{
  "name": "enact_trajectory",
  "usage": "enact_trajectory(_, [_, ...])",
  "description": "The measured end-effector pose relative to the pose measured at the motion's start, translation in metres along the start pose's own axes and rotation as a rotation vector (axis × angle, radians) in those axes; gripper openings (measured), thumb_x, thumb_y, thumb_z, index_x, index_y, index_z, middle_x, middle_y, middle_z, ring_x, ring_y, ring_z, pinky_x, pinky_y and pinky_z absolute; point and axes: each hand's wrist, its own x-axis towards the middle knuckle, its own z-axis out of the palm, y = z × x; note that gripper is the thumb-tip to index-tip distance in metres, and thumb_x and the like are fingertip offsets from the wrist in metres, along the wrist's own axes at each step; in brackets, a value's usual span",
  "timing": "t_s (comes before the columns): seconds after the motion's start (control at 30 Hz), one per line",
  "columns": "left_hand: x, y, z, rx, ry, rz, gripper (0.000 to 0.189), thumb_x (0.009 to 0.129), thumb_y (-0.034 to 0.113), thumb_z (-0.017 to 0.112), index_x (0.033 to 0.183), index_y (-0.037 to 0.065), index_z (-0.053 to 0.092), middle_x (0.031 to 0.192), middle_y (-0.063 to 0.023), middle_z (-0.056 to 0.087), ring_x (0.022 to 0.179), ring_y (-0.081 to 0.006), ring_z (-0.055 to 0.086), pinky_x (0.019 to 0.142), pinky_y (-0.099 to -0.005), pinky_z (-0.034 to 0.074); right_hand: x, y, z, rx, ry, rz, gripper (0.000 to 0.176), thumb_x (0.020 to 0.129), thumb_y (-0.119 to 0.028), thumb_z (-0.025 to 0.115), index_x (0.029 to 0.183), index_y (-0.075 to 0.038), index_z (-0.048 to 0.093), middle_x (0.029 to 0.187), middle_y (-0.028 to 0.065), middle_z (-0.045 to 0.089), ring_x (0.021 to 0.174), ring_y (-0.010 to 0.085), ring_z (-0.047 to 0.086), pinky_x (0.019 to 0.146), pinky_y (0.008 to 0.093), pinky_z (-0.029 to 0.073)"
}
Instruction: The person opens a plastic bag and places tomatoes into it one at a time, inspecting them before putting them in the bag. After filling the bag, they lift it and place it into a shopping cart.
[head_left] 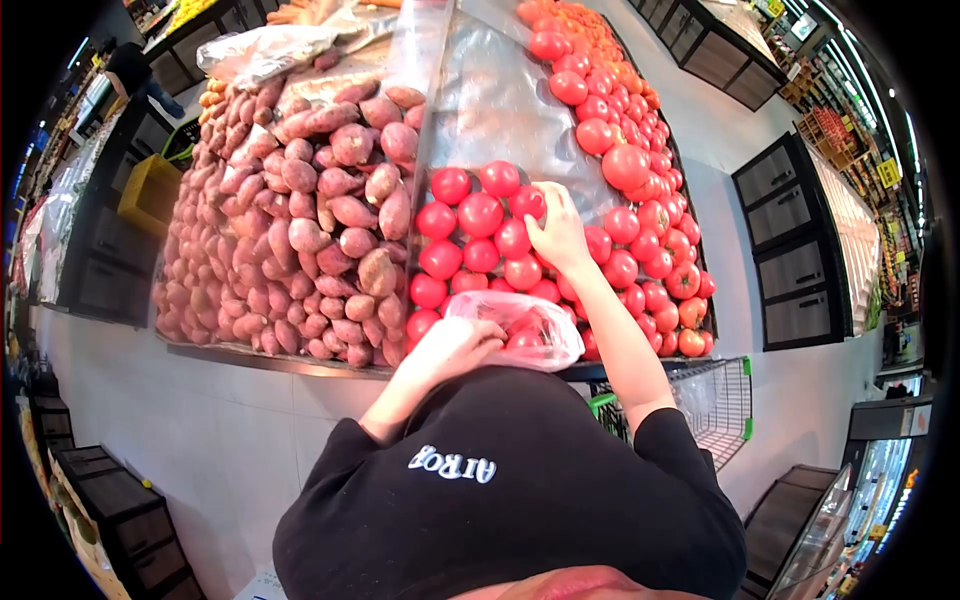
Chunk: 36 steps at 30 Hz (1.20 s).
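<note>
My right hand (558, 235) is reached out over the display, fingers curled round a red tomato (524, 204) that sits among the other tomatoes. Close to my body, my left hand (462, 345) grips the rim of a clear plastic bag (562, 338). The bag's mouth faces up, and red tomatoes (525, 338) show inside it. Several loose tomatoes (480, 215) lie round and beyond the bag. The fingertips of my left hand are partly hidden by the bag's edge.
Sweet potatoes (330, 210) are heaped left of a low divider (425, 130). More tomatoes (625, 167) run along the right side of the silvery-lined display (490, 90). A wire shopping cart (715, 400) stands below right. A yellow crate (150, 195) and a person (130, 70) are at far left.
</note>
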Motion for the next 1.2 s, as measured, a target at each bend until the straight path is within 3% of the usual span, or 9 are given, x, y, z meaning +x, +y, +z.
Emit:
enact_trajectory(0.2, [-0.003, -0.001, -0.003, 0.022, -0.007, 0.015, 0.023, 0.095, 0.023, 0.067, 0.109, 0.006, 0.074, 0.098, -0.0176, 0.074, 0.091, -0.0364, 0.072, 0.080, -0.0437, 0.057, 0.049, 0.015, 0.041, -0.080, -0.298, 0.003, 0.086, 0.078, -0.005, 0.066, 0.157, -0.011, 0.034, 0.149, 0.0237, 0.045, 0.130, 0.0465, 0.054, 0.110, 0.0503, 0.047])
enact_trajectory(0.4, [0.000, -0.006, -0.008, 0.025, 0.032, 0.038, 0.021, 0.095, 0.020, 0.065, 0.108, 0.007, 0.074, 0.094, -0.0168, 0.074, 0.088, -0.0358, 0.072, 0.077, -0.0425, 0.057, 0.070, 0.009, 0.040, -0.085, -0.358, -0.045, 0.074, 0.078, -0.004, 0.068, 0.148, -0.016, 0.047, 0.143, 0.0182, 0.052, 0.124, 0.0442, 0.058, 0.104, 0.0488, 0.051])
enact_trajectory(0.57, [0.002, -0.008, -0.009, -0.032, 0.092, -0.002, 0.018, 0.094, 0.018, 0.066, 0.105, 0.006, 0.075, 0.089, -0.0166, 0.073, 0.085, -0.0360, 0.072, 0.076, -0.0415, 0.057, 0.046, -0.028, 0.009, 0.229, -0.001, -0.027, 0.072, 0.077, -0.012, 0.083, 0.142, -0.011, 0.052, 0.135, 0.0179, 0.056, 0.123, 0.0388, 0.060, 0.104, 0.0438, 0.049])
enact_trajectory(0.7, [0.007, -0.006, -0.003, -0.268, 0.263, -0.104, 0.043, 0.093, 0.018, 0.073, 0.131, 0.003, 0.063, 0.107, -0.0169, 0.074, 0.100, -0.0291, 0.073, 0.088, -0.0391, 0.057, -0.004, -0.072, -0.035, 0.390, -0.138, 0.019, 0.077, 0.075, -0.013, 0.086, 0.143, -0.006, 0.051, 0.133, 0.0161, 0.057, 0.126, 0.0318, 0.056, 0.110, 0.0392, 0.043])
enact_trajectory(0.87, [0.016, -0.001, 0.007, -0.450, 0.370, -0.051, 0.086, 0.083, 0.004, 0.082, 0.156, 0.003, 0.038, 0.149, -0.0208, 0.052, 0.123, -0.0319, 0.065, 0.100, -0.0405, 0.056, -0.069, -0.090, -0.052, 0.602, -0.314, 0.245, 0.076, 0.078, -0.014, 0.086, 0.144, -0.002, 0.049, 0.138, 0.0143, 0.057, 0.128, 0.0211, 0.057, 0.108, 0.0361, 0.047])
enact_trajectory(0.9, [0.019, -0.002, 0.009, -0.401, 0.380, 0.008, 0.087, 0.081, 0.003, 0.083, 0.156, 0.004, 0.038, 0.147, -0.0216, 0.053, 0.122, -0.0331, 0.065, 0.099, -0.0408, 0.056, -0.077, -0.093, -0.054, 0.579, -0.308, 0.257, 0.079, 0.076, -0.017, 0.088, 0.143, -0.002, 0.050, 0.136, 0.0185, 0.059, 0.129, 0.0286, 0.059, 0.109, 0.0390, 0.048])
enact_trajectory(1.03, [0.025, -0.010, 0.022, -0.242, 0.400, 0.078, 0.096, 0.067, 0.002, 0.086, 0.153, 0.008, 0.044, 0.132, -0.0240, 0.061, 0.119, -0.0450, 0.060, 0.097, -0.0484, 0.052, -0.099, -0.099, -0.051, 0.549, -0.275, 0.374, 0.092, 0.074, -0.020, 0.092, 0.150, -0.001, 0.043, 0.134, 0.0197, 0.062, 0.127, 0.0307, 0.062, 0.108, 0.0402, 0.049])
enact_trajectory(1.17, [0.022, -0.007, 0.023, -0.298, 0.402, 0.056, 0.095, 0.069, 0.003, 0.086, 0.153, 0.011, 0.044, 0.134, -0.0185, 0.062, 0.124, -0.0409, 0.058, 0.106, -0.0480, 0.045, -0.107, -0.104, -0.052, 0.568, -0.156, 0.284, 0.094, 0.072, -0.023, 0.094, 0.150, -0.005, 0.044, 0.133, 0.0159, 0.064, 0.125, 0.0301, 0.064, 0.103, 0.0398, 0.053])
enact_trajectory(1.2, [0.020, 0.002, 0.016, -0.291, 0.381, 0.083, 0.085, 0.078, -0.006, 0.081, 0.153, 0.004, 0.043, 0.144, -0.0188, 0.059, 0.134, -0.0299, 0.058, 0.111, -0.0400, 0.050, -0.108, -0.104, -0.054, 0.552, -0.177, 0.278, 0.093, 0.073, -0.022, 0.094, 0.150, -0.005, 0.045, 0.135, 0.0158, 0.062, 0.126, 0.0289, 0.064, 0.102, 0.0392, 0.054])
